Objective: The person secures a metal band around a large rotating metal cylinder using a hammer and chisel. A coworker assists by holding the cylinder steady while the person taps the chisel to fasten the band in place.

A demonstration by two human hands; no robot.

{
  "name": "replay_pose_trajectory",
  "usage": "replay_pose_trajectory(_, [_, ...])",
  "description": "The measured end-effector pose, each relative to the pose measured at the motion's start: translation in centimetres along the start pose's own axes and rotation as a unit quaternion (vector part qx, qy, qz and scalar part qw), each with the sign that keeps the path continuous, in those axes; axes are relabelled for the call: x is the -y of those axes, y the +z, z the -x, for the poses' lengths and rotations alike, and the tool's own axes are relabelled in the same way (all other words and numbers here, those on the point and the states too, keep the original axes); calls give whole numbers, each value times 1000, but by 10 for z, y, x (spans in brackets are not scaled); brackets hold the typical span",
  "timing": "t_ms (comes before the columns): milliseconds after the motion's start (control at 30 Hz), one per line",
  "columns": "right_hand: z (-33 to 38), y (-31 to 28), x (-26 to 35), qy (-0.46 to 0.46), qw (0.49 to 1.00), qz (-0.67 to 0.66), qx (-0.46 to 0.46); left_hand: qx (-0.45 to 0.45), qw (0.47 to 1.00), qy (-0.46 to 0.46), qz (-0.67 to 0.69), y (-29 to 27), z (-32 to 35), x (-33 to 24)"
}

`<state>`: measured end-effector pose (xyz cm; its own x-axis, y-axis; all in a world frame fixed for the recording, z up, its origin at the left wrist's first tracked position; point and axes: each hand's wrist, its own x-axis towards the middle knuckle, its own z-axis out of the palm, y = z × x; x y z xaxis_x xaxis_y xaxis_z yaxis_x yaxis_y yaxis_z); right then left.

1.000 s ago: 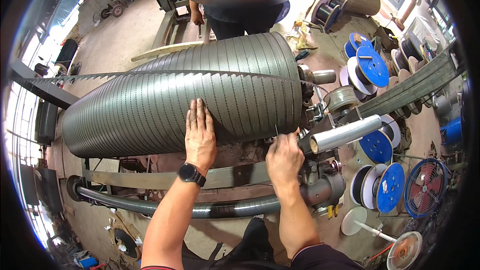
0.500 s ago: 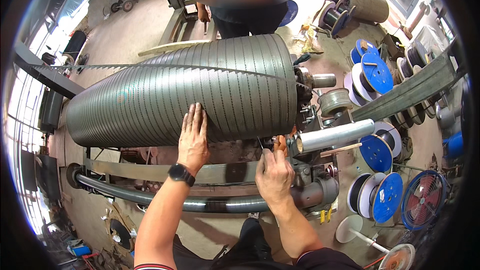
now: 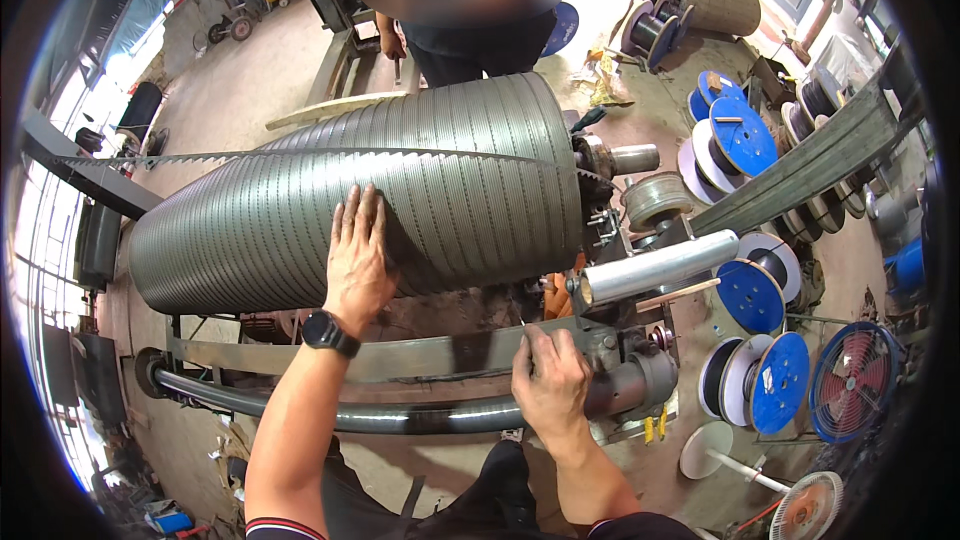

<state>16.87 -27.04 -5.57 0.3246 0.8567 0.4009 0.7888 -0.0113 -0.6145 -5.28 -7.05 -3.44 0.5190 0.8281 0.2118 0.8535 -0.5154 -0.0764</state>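
A big ribbed grey metal drum (image 3: 460, 190) lies on its side across a machine frame. My left hand (image 3: 358, 260), with a black watch (image 3: 328, 332) on the wrist, rests flat on the drum's near side, fingers together and pointing up. My right hand (image 3: 548, 385) is lower, at the flat steel bar (image 3: 420, 355) in front of the drum. Its fingers are closed, pinching a thin wire (image 3: 522, 326) that sticks up from them. A toothed metal strip (image 3: 250, 155) runs along the top of the drum.
A dark pipe (image 3: 400, 418) runs below the bar. A silver roller (image 3: 660, 268) juts out right of the drum's end. Blue and white spools (image 3: 750, 295) and a red fan (image 3: 850, 380) crowd the floor at right. Another person (image 3: 480, 30) stands behind the drum.
My right hand has drawn back from the drum's right end, down toward me to the flat bar. My left hand has stayed flat on the drum.
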Motion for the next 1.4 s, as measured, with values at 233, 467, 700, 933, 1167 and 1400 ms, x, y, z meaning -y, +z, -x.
replay_pose_trajectory(233, [-1,-25,-6,-53,998,-16,10,-13,1000,1,-22,14,6,-9])
replay_pose_trajectory(467, [0,-34,-10,-111,992,-59,12,-15,998,18,-53,20,8,-9])
replay_pose_trajectory(700, [21,-55,-10,-96,994,-54,12,-25,996,34,-76,19,11,-7])
replay_pose_trajectory(933, [40,-67,-30,-83,995,-41,32,-34,993,35,-107,34,21,-7])
replay_pose_trajectory(1167, [27,-60,-22,-99,994,-47,30,-22,995,28,-90,36,22,-10])
replay_pose_trajectory(1400, [37,-49,-3,-83,993,-81,10,-30,997,23,-72,40,31,-13])
